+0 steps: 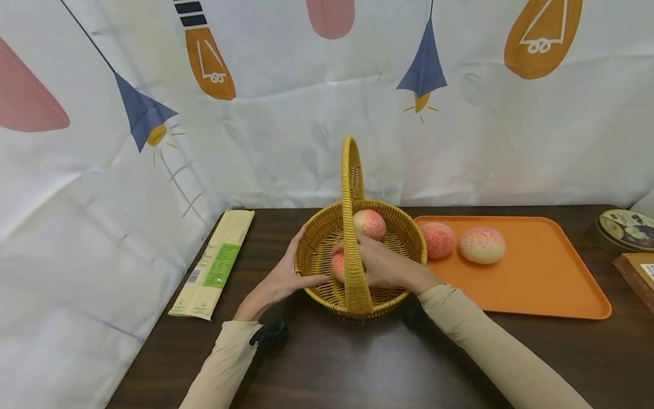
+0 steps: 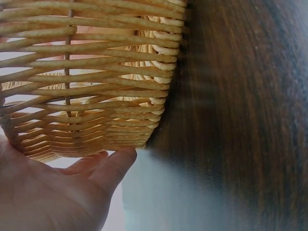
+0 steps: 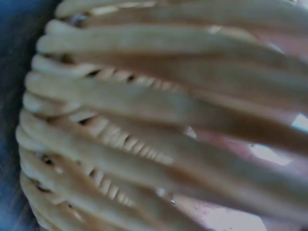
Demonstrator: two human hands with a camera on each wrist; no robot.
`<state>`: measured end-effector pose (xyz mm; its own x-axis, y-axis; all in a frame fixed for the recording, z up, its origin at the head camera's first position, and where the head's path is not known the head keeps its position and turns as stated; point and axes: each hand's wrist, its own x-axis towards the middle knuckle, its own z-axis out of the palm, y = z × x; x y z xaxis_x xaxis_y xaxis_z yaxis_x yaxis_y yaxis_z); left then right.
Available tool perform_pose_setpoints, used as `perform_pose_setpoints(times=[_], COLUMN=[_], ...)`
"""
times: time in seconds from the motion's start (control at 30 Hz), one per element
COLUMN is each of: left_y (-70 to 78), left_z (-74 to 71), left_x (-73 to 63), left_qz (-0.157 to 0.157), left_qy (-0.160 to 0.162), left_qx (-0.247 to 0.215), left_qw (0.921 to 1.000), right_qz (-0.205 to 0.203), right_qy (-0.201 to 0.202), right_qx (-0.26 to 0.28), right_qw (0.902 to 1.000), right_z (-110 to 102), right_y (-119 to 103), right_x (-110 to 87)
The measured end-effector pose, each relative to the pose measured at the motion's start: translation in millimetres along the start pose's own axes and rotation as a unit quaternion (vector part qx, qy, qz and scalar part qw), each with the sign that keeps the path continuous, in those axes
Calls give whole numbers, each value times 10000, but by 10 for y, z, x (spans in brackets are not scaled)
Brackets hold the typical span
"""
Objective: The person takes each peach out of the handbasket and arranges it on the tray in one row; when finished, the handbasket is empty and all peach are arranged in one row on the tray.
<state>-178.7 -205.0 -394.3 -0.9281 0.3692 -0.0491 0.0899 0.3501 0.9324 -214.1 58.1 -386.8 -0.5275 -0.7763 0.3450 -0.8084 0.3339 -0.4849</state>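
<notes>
Currently, the left hand [image 1: 283, 278] is gripping the wicker basket [image 1: 318, 250] at its left side, with the fingers bearing on the outer wall and the thumb lying over the rim. The left wrist view is showing fingers touching the outside of the weave. The basket is standing upright on the dark table [image 1: 332, 363].

The right hand [image 1: 385, 264] is extending over the right rim and is grasping the front peach [image 1: 338, 266] inside the basket, with the fingers curling over its top. The arched handle [image 1: 352, 255] is crossing in front of this hold and the right wrist view is blurring, so the thumb's position is probably opposite the fingers but not clearly showing. The rear peach [image 1: 369, 224] is resting in the basket just behind the right hand.

To the right of the basket, an orange tray [image 1: 546, 278] is supporting two more units: a pinker peach [image 1: 438, 240] is sitting near the basket, and a paler peach [image 1: 482, 245] is lying beside it, farther right.

To the left, a flat packet [image 1: 212, 267] bearing a green label is lying at an angle. At the far right, a round tin [image 1: 625, 230] is standing behind a brown box [image 1: 638, 275]. A patterned cloth [image 1: 265, 142] is hanging behind the table.
</notes>
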Motion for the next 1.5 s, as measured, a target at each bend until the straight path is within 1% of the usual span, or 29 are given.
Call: perform_pose_setpoints(times=[0.07, 0.17, 0.23, 0.27, 0.33, 0.47, 0.6, 0.67, 0.73, 0.8, 0.9, 0.97, 1.03, 1.07, 1.17, 1.2, 1.27, 1.33, 1.5], left_y=[13, 22, 26, 27, 28, 33, 26, 20, 19, 11, 7, 2, 5, 5, 12, 15, 15, 16, 6], left_z=[5, 7, 2, -1, -5, -7, -4, -1, 3, 4, 6, 4, 2, 0, 0, 1, 6, 9, 15], left_x=[2, 3, 0, -5, -10, -21, -25, -31, -36, -34, -23, -13, -11, -11, -12, -12, -11, -14, -16], left_qz=[-13, -51, -107, -123, -139, -149, -172, -157, -135, -74, -30, -21, -41, -52, -75, -81, -105, -119, -16], left_qy=[-19, -26, -3, 6, 25, 9, -8, -11, -13, -27, -43, -50, -42, -32, -27, -23, -18, -19, -33], left_qx=[58, 152, 185, 180, 179, 118, 77, 66, 17, -24, -83, -113, -103, -89, -71, -49, -62, -71, -148], left_qw=[10000, 9999, 9998, 9998, 9997, 9998, 9998, 9999, 9999, 10000, 10000, 9999, 9999, 9999, 9999, 10000, 9999, 9999, 9999], right_qz=[228, 644, 839, 927, 1039, 1194, 992, 782, 707, 807, 1369, 1773, 2207, 2412, 2969, 3121, 3354, 3489, 3713], right_qy=[-47, -279, -384, -416, -342, 122, 709, 1018, 1289, 1529, 1848, 2082, 2306, 2414, 2543, 2513, 2376, 2182, 1819], right_qx=[-1, 46, 34, 33, 77, 99, 76, 44, -84, -150, 69, 319, 595, 645, 595, 516, 340, 146, 141], right_qw=[9997, 9975, 9957, 9948, 9940, 9927, 9925, 9917, 9891, 9848, 9732, 9613, 9458, 9377, 9185, 9147, 9110, 9113, 9104], right_z=[-42, -142, -230, -284, -409, -732, -1122, -1316, -1506, -1668, -1821, -1854, -1844, -1828, -1766, -1744, -1698, -1654, -1593], right_y=[-11, -60, -110, -143, -214, -389, -530, -554, -544, -485, -319, -166, -6, 72, 275, 332, 434, 522, 664], right_x=[-23, -68, -107, -129, -191, -411, -734, -912, -1096, -1290, -1600, -1793, -1961, -2035, -2224, -2279, -2369, -2424, -2475])
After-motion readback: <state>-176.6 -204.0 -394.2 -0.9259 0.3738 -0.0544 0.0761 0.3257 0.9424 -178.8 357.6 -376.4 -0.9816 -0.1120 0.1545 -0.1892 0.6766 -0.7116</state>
